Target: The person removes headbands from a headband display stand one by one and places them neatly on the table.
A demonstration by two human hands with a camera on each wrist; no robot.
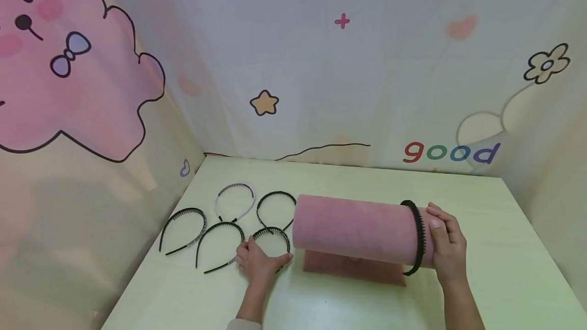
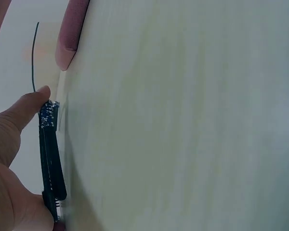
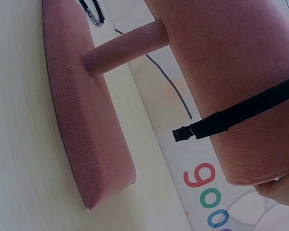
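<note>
A pink, velvety headband stand (image 1: 355, 225) has a padded roll on a short post above a flat base (image 3: 82, 110). My right hand (image 1: 447, 248) grips the roll's right end, thumb in front. Around the roll near that hand sits a black toothed headband (image 1: 419, 238); its lower tip (image 3: 183, 134) sticks out below the roll in the right wrist view. Left of the stand, my left hand (image 1: 261, 264) holds another black headband (image 1: 271, 229) by its sides, between thumb and fingers. Glittery specks (image 2: 49, 115) mark that headband near my thumb in the left wrist view.
Several more headbands lie left and behind my left hand: a black one (image 1: 203, 218) at far left, another black one (image 1: 223, 224) beside it, a whitish one (image 1: 254, 198) and a black one (image 1: 277, 193) behind. Printed curtains (image 1: 321, 80) close off the pale table's back and sides.
</note>
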